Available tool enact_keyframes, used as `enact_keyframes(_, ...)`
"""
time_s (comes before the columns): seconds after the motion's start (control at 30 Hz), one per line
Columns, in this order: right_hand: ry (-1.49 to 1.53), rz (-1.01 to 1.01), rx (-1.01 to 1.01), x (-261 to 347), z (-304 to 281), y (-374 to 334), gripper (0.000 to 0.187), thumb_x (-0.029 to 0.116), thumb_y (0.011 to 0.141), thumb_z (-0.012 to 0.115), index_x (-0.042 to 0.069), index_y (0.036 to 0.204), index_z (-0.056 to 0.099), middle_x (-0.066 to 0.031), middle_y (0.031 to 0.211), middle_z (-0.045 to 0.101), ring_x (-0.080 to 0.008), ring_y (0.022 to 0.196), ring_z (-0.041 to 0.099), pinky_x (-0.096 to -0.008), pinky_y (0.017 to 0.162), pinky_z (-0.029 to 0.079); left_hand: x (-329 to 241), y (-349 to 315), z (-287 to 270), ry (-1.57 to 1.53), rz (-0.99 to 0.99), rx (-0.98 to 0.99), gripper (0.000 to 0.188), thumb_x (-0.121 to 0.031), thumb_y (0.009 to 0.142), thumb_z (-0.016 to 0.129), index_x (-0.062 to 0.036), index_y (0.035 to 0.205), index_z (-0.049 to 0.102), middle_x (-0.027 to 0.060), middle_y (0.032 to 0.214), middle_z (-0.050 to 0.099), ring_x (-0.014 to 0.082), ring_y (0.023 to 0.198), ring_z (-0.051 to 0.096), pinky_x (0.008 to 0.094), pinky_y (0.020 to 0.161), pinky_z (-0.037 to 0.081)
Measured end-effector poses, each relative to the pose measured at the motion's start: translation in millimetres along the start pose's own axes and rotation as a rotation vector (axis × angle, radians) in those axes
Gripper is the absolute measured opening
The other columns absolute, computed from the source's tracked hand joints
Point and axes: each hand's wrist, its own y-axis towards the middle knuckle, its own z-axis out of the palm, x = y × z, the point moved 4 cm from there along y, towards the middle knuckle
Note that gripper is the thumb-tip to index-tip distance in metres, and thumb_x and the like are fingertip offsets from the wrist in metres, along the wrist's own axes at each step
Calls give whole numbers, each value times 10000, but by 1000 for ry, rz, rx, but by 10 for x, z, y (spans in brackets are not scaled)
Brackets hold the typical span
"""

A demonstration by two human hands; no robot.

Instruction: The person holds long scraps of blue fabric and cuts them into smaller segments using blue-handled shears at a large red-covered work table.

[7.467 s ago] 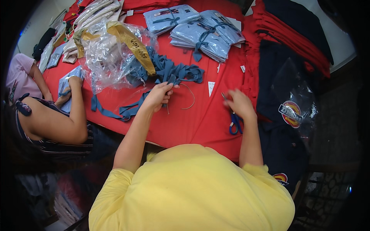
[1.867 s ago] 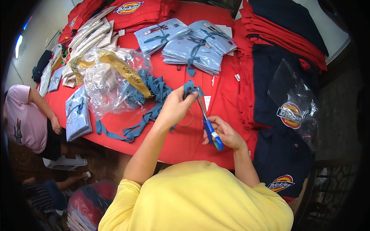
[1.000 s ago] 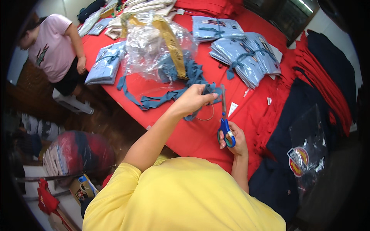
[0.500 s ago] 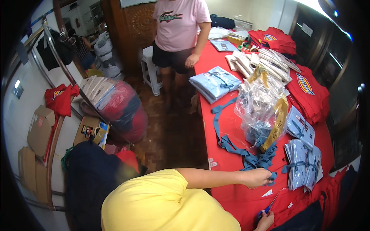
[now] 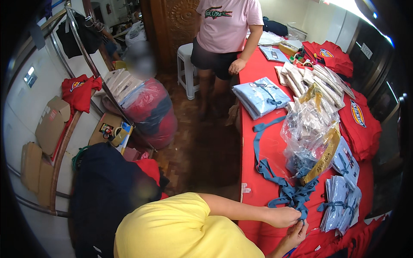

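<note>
My left hand (image 5: 283,216) is closed on the gathered end of a tangled blue fabric strip (image 5: 296,194), which lies on the red-covered table (image 5: 254,219). Just below and touching the strip's end, my right hand (image 5: 296,235) has its fingertips close to my left fingers. Scissors with blue handles (image 5: 289,253) are tucked in the right hand, mostly hidden by it. From the tangle the strip runs up along the table's left side. Beside it lies a clear plastic bag (image 5: 307,133) with a yellow band.
Tied packs of light-blue folded garments (image 5: 337,204) lie right of my hands. Farther back are another blue pack (image 5: 261,96), cream bundles (image 5: 314,79) and red garments (image 5: 359,127). A person in a pink shirt (image 5: 230,26) stands across the table corner. Dark cloth (image 5: 107,193) is at left.
My right hand has moved up with the scissors to meet my left hand at the strip. The scissors' blades, plain before, are now mostly hidden. The whole view has shifted slightly.
</note>
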Motion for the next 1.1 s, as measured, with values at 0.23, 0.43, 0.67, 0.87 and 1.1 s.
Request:
enact_keyframes(0.23,-16,-157,-13,-5,-68,148,266,178,987,444,-2,1162,531,7,969,515,-72,819,530,-199,654,430,103,145,119,-271,-12,191,209,-150,926,457,49,977,495,246,921,579,404,877,564,437,753,442)
enact_keyframes(0.43,-658,-225,28,675,255,72,262,71,893,535,-14,1130,607,-107,878,553,-190,790,565,-320,680,468,279,196,18,-176,-45,177,187,-127,904,461,45,962,506,250,962,577,405,964,558,458,795,430)
enact_keyframes(0.67,-775,-94,24,901,1007,386,253,101,837,667,-31,1051,640,-105,880,561,-206,806,578,-331,729,488,906,257,-102,-267,8,-38,151,-86,844,458,50,838,522,251,842,589,431,882,571,464,730,446)
enact_keyframes(0.87,-909,-272,266,938,1352,900,163,110,815,664,-2,932,637,-178,867,644,-337,791,614,-404,692,486,1017,323,-673,-437,81,168,300,-200,885,453,63,884,597,266,838,614,362,745,594,426,675,473)
enact_keyframes(1.1,-889,-26,535,1211,2159,1590,81,37,826,612,-19,881,634,-150,803,614,-266,695,573,-351,650,463,1024,407,-1868,-1481,-245,377,267,-192,902,458,30,970,590,193,846,621,311,788,592,430,725,466)
